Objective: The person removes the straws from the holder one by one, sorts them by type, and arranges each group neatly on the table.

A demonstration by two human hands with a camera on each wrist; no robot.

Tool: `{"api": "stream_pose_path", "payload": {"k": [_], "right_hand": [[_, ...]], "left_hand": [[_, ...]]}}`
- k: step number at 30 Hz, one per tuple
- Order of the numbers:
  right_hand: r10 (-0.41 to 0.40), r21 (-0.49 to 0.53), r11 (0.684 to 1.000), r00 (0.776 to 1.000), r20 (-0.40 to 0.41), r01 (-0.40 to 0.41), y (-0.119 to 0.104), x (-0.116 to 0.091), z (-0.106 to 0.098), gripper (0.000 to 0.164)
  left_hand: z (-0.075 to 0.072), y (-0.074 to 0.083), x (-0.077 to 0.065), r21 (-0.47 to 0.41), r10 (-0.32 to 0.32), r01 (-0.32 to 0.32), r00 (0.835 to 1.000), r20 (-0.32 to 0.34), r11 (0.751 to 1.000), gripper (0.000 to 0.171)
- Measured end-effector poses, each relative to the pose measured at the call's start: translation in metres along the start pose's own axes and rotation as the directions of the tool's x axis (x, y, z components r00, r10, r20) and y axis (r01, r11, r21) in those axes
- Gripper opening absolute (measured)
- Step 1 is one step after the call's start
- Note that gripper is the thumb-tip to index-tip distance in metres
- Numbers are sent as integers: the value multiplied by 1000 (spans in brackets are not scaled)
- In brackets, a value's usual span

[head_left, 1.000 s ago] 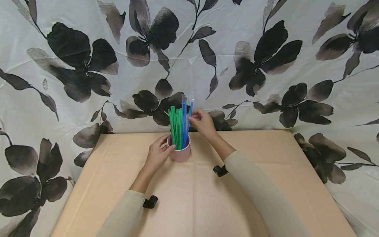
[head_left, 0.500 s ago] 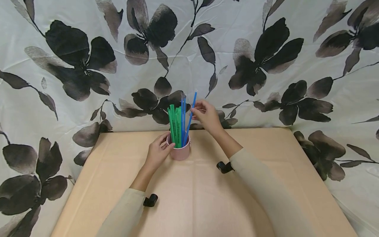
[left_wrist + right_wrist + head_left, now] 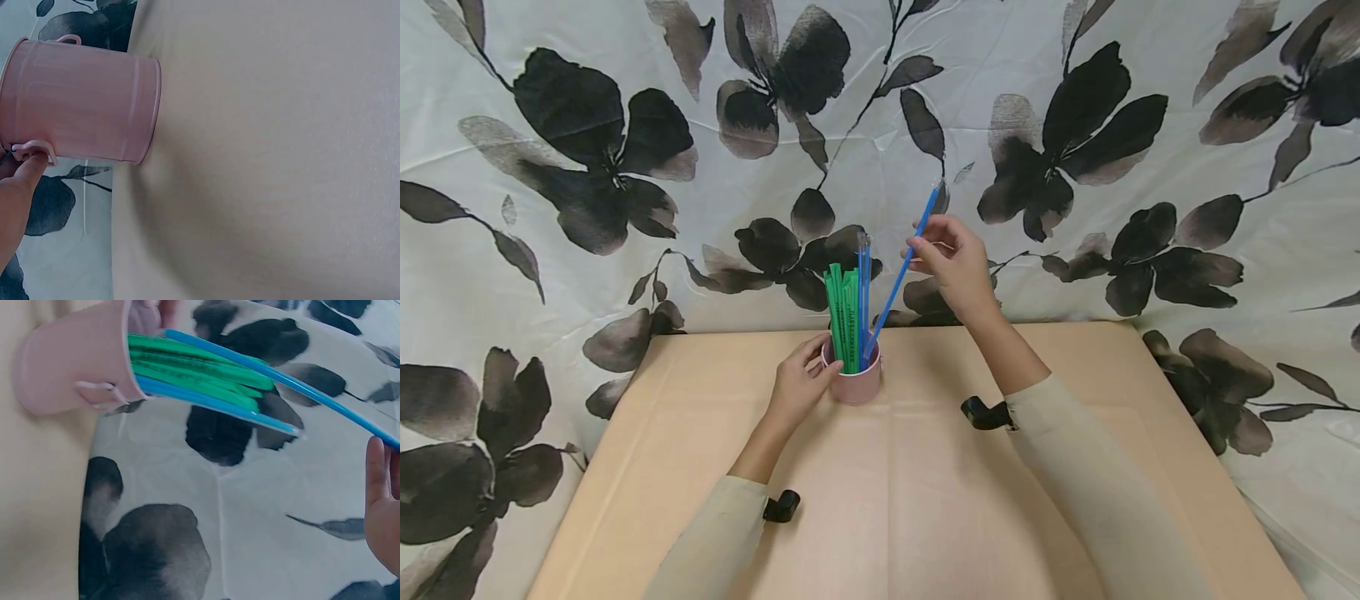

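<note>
A pink pail (image 3: 856, 390) with small side handles stands at the far edge of the table. It holds flat green packets (image 3: 842, 312) with dark print and several thin blue straws (image 3: 864, 287) with clear tips. My left hand (image 3: 796, 385) grips the pail's left side, thumb at the rim; in the left wrist view its fingers (image 3: 25, 181) are at a handle. Above and right of the pail, my right hand (image 3: 955, 265) pinches one blue straw (image 3: 901, 279) near its upper end. That straw slants, its lower end close to the rim in the right wrist view.
A tan-covered table (image 3: 891, 483) spreads in front of me. Its far edge lies just behind the pail, against a white floral cloth (image 3: 880, 125). Black camera mounts (image 3: 985, 414) are worn on both wrists.
My right hand has moved up and to the right, drawing one blue straw upward out of the bunch and tilting it. The left hand and pail have stayed in place.
</note>
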State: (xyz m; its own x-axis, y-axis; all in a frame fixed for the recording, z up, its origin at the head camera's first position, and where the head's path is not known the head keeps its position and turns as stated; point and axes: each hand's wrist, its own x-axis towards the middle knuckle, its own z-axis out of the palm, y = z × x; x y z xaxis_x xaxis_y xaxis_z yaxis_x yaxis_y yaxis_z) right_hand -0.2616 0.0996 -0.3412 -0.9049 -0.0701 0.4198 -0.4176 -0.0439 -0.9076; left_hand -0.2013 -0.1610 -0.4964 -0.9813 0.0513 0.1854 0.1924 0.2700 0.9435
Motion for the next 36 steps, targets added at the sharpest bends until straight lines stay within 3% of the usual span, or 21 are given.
{"api": "stream_pose_path", "payload": {"k": [7,13,24,36], "right_hand": [[-18,40,999,999,-38,20,-15,-9,-17,28],[25,-41,999,998,-63,-28,-10,-21,-32,32],[154,-53,986,987,-55,-156,37,-51,-49,34],[306,-200,932,952,-20,-303,94,-73,-31,30]], "left_hand": [[-1,3,-4,-2,-7,7,1000,1,1000,56],[-2,2,-6,6,-8,8,1000,8,1000,57],[-5,2,-9,-16,-7,7,1000,11,1000,56],[-4,-1,-8,-43,-31,31,999,12,999,58]]}}
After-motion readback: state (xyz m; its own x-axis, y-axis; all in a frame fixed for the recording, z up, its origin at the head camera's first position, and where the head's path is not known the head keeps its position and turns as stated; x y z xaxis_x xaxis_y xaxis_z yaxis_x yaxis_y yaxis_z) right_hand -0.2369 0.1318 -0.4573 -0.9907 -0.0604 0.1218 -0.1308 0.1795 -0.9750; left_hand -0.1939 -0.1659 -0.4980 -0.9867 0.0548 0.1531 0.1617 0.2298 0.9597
